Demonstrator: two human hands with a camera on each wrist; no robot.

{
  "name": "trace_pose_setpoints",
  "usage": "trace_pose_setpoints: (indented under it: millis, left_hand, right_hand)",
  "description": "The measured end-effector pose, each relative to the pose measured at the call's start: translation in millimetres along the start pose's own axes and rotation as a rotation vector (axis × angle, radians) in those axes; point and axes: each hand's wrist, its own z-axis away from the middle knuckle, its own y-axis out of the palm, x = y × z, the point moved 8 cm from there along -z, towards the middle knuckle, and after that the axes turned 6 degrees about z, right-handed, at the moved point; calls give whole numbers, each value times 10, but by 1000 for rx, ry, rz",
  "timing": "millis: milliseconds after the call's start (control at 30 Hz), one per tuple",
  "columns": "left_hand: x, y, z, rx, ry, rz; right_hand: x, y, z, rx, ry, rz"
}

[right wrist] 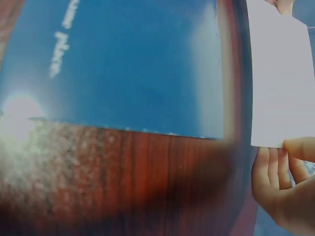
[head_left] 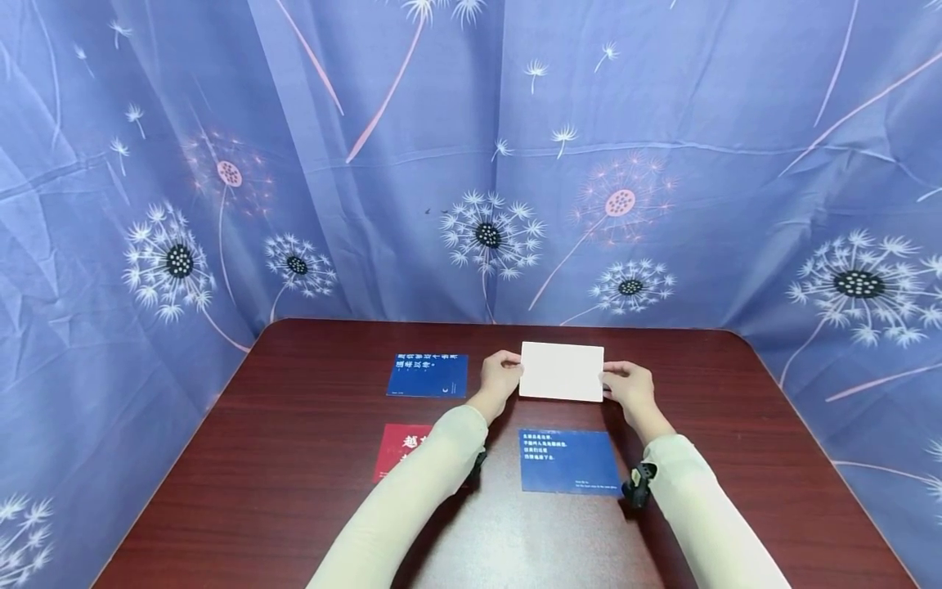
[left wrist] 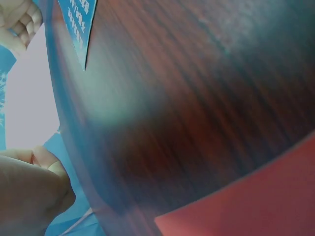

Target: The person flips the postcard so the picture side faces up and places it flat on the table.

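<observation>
A blank white card (head_left: 562, 372) is held near the far side of the table, its long side running left to right. My left hand (head_left: 500, 378) pinches its left edge, thumb toward me. At the opposite edge my right hand (head_left: 631, 388) pinches it the same way. The right wrist view shows the white card (right wrist: 281, 78) with the right thumb on its face and the fingers behind. In the left wrist view the left hand (left wrist: 37, 187) grips the card's lower end. The card's far face is hidden.
A blue card (head_left: 570, 462) with white writing lies nearer me, between the forearms. Another blue card (head_left: 427, 376) lies left of the left hand. A red card (head_left: 397, 448) is partly covered by the left sleeve. A dandelion-print curtain (head_left: 412, 229) hangs behind the dark wooden table (head_left: 294, 458).
</observation>
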Motion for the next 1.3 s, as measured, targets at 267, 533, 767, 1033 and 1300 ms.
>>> trace_pose_setpoints:
  millis: [267,533,767,1033,1300]
  left_hand:
    - [-52,-36,-19,27,15,42]
    - [-62,-74,-28,-2,33,55]
    - [-100,-90,3,-10,62,50]
    - [-63,-73,-27,21,76,15]
    - [-25,-100,-11,21,13,4]
  right_hand:
    - [117,-20,-23,3,-68,-83]
    - [119,-55,-16,-16,-77,-123]
    - [105,-58,16,-8,-85,-165]
    - [80,-81,15,-16,-92,-136]
    - [82,-80,32,-9,-89,-111]
